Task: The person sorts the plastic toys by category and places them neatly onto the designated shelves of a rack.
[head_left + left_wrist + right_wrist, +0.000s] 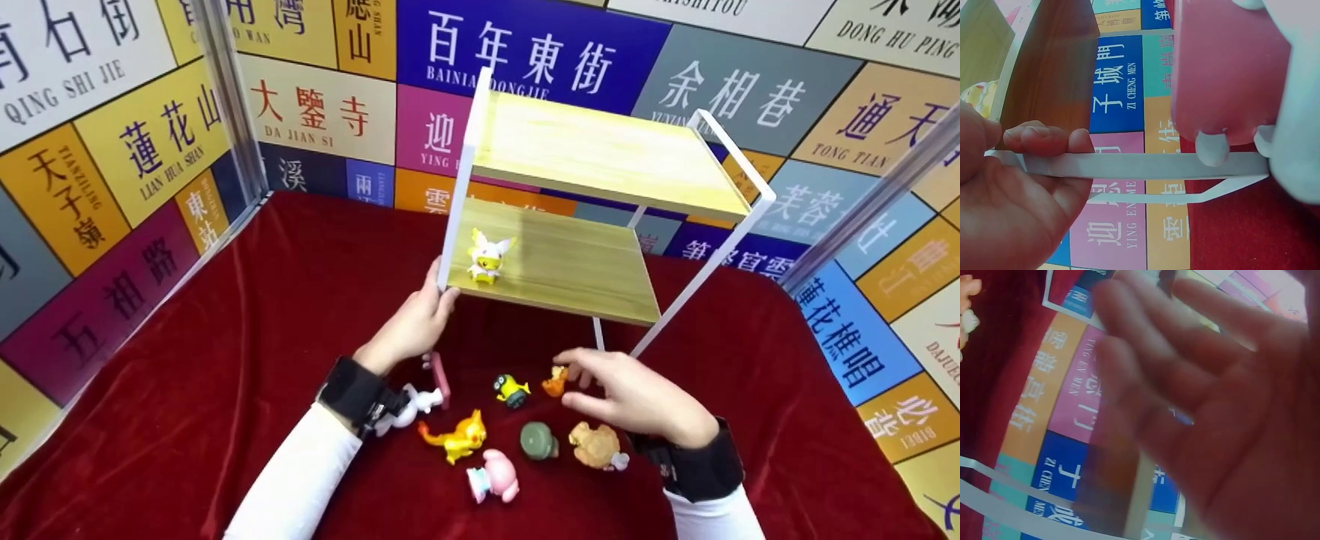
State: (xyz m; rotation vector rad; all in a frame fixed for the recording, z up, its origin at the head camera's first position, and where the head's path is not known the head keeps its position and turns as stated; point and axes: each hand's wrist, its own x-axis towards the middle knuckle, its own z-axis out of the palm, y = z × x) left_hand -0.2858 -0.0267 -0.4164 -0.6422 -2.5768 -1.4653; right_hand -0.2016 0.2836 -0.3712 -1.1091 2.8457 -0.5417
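Red cloth (225, 360): toy figures (457, 437) crowd shelf rack (559, 262).

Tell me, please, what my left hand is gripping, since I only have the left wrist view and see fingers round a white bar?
Observer: Your left hand grips the front left post of a two-tier shelf, by the lower board.
Operator: Is anything on that shelf?
Observer: One white and yellow figure stands on the lower board near your fingers; the top board shows nothing on it.
Operator: And where is my right hand?
Observer: Your right hand is open, fingers spread, just beside a small orange figure on the red cloth; I cannot tell whether they touch.
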